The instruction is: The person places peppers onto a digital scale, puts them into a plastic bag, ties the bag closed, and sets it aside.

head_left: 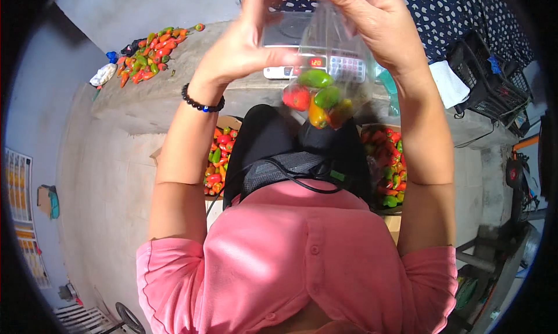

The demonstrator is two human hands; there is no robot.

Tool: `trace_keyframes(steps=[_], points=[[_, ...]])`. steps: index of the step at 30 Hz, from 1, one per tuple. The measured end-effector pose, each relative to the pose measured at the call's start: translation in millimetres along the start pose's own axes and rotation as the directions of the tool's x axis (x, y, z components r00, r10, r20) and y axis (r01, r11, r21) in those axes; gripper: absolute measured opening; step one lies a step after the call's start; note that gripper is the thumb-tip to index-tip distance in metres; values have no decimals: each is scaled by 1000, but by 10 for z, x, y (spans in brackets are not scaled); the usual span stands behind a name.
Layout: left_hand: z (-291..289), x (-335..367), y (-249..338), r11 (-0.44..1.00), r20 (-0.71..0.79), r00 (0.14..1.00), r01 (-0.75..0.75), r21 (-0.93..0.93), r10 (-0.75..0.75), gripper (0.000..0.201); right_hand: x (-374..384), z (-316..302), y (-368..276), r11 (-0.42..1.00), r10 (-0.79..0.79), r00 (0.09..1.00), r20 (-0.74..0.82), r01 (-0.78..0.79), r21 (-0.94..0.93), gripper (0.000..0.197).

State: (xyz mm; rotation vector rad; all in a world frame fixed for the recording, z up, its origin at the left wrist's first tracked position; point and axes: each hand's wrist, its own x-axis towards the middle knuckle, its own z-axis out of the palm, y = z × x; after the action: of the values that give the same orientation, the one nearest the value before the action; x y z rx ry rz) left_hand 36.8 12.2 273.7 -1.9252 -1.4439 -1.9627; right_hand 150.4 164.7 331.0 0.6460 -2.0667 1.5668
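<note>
A clear plastic bag [331, 40] hangs in front of me with several green, red and orange peppers [319, 96] at its bottom. My right hand [372, 23] grips the bag's top, its fingertips pinched together at the upper edge of the view. Beside the bag, my left hand [247, 43] is open, thumb stretched toward the plastic and fingers pointing up, partly cut off by the frame. Whether the thumb touches the bag, I cannot tell. Behind the bag stands a digital scale [282, 40] with a lit red display, partly covered by bag and hands.
A pile of peppers [148, 58] lies on the left of the concrete ledge [125, 99]. Boxes of peppers flank my knees, left [218, 160] and right [392, 165]. A white cloth [449, 84] and a black crate [491, 81] are at the right. Dark patterned fabric [459, 11] hangs behind.
</note>
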Motion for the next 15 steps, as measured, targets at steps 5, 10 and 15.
trace_keyframes(steps=[5, 10, 15], points=[[-17, -520, -109, 830, 591, 644, 551, 84, -487, 141, 22, 203, -354, 997, 38, 990, 137, -29, -68, 24], [335, -744, 151, 859, 618, 719, 494, -135, -316, 125, 72, 369, -865, 952, 118, 898, 423, -223, 208, 24], [630, -892, 510, 946, 655, 751, 266, -183, -84, 109, -1, 620, -999, 1000, 10, 964, 266, -3, -27, 29]])
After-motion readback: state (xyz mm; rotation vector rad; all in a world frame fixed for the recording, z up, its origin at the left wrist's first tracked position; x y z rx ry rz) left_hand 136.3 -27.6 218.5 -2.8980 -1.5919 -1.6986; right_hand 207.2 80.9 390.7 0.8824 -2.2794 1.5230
